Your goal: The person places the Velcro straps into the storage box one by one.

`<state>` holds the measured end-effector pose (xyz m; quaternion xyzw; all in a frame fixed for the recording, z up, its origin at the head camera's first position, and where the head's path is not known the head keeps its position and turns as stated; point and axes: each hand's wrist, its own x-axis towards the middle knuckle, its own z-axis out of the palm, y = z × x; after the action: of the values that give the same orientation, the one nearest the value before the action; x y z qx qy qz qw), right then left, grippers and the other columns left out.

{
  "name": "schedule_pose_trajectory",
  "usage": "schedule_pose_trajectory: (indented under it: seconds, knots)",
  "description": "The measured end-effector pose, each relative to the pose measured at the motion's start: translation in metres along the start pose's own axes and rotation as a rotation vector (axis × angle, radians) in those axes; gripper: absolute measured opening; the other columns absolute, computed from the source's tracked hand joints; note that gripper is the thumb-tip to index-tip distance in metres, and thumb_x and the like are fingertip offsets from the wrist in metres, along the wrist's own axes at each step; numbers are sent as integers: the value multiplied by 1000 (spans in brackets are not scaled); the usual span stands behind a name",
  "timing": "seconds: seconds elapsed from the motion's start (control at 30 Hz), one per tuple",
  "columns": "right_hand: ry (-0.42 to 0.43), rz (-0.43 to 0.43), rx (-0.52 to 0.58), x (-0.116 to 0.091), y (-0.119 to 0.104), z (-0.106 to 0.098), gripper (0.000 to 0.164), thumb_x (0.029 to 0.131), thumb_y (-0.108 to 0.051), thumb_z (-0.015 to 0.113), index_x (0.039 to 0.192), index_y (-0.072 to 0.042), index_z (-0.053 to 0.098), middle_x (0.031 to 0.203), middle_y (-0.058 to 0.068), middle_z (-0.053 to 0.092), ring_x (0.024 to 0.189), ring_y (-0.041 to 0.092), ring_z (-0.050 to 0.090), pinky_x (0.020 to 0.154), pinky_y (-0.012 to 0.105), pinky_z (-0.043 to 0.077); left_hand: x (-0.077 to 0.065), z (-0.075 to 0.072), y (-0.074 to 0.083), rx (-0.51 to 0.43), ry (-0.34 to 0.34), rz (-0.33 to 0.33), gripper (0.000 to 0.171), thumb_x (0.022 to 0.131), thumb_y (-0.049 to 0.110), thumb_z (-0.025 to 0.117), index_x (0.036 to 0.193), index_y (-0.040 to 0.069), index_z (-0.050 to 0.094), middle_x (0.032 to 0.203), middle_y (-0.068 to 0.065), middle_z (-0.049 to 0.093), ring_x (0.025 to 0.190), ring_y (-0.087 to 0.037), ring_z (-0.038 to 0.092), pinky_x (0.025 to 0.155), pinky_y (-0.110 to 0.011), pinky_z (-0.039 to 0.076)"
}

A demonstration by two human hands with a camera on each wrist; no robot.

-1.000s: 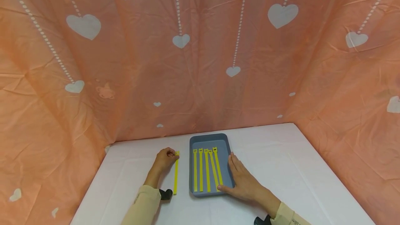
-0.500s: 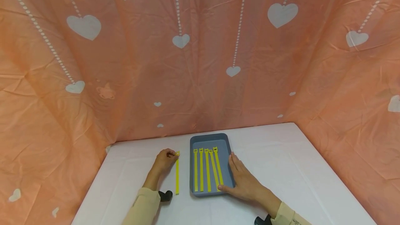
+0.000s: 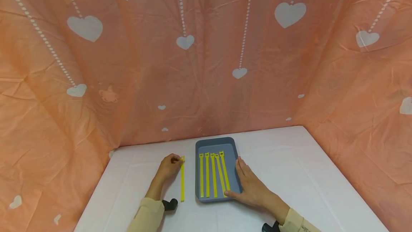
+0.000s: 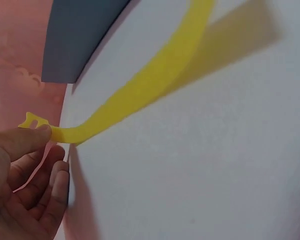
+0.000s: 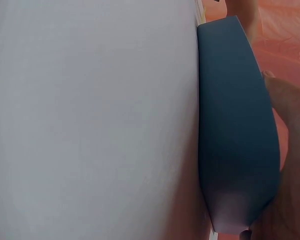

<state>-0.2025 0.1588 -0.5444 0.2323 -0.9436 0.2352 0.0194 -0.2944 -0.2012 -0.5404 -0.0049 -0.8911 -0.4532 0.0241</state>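
Note:
My left hand (image 3: 169,166) pinches the slotted head of a yellow hook-and-loop cable tie (image 3: 182,185) between thumb and fingers, left of the tray. In the left wrist view the head of this cable tie (image 4: 130,97) sticks out past the thumb, and its band curves up over the white surface. A blue-grey tray (image 3: 216,142) holds several more yellow cable ties (image 3: 213,176), slotted heads at the far end; the rightmost two slant. Against the tray's right wall lie the straight fingers of my right hand (image 3: 252,188), its thumb over the near rim.
The tray stands on a white-covered table (image 3: 299,174). An orange curtain (image 3: 206,92) with white hearts closes off the back and both sides. Dark wrist devices (image 3: 170,204) sit by both cuffs.
The lower end of the held cable tie has swung slightly to the right. Both hands and the tray have stayed almost in place.

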Motion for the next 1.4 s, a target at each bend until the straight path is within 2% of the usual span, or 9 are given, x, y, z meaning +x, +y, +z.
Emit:
schedule_pose_trajectory:
  seconds: [0.13,0.3,0.43,0.57,0.73,1.13,1.4]
  knots:
    - [5,-2,-4,0,0,0,125,92,-76,66,165,14,18,175,30,13,163,44,19,129,57,27,-2,-1,3,-14,-13,16,9,99,6,74,102,-2,70,97,-11,72,92,-21,65,82,-32,54]
    - [4,1,-2,0,-1,0,125,92,-76,67,165,14,18,175,30,13,163,44,19,129,57,27,-5,-3,8,-60,-45,17,9,100,4,73,103,-3,69,94,-9,72,89,-19,68,71,-27,55]
    - [-2,4,-3,0,0,0,126,92,-76,67,165,14,17,176,30,12,163,43,18,130,57,26,-7,-6,11,-56,-50,48,9,100,4,73,103,-3,69,92,-9,72,86,-18,69,69,-27,55]
    - [-6,4,-12,0,0,1,126,92,-76,66,166,13,16,176,30,11,164,43,16,130,56,25,-10,-10,17,-90,-52,60,9,100,2,72,104,-5,68,94,-12,73,84,-20,71,70,-30,61]
    - [-11,10,-7,0,0,1,126,92,-76,66,166,13,16,176,29,10,164,42,16,130,56,24,-11,-16,24,-141,-50,66,10,101,0,71,107,-8,67,95,-16,74,83,-25,74,73,-40,65]
    - [-18,11,6,0,-2,-2,125,93,-75,66,166,13,16,176,30,10,164,43,16,130,56,24,-11,-32,40,-172,-10,96,14,103,2,69,113,-7,66,101,-18,73,87,-28,75,85,-53,64]
    - [-20,16,15,0,-1,-1,126,92,-76,66,166,12,15,176,29,10,164,42,15,131,56,24,-12,-41,58,-201,-4,118,17,105,2,68,117,-9,64,107,-22,71,96,-30,75,88,-47,65]
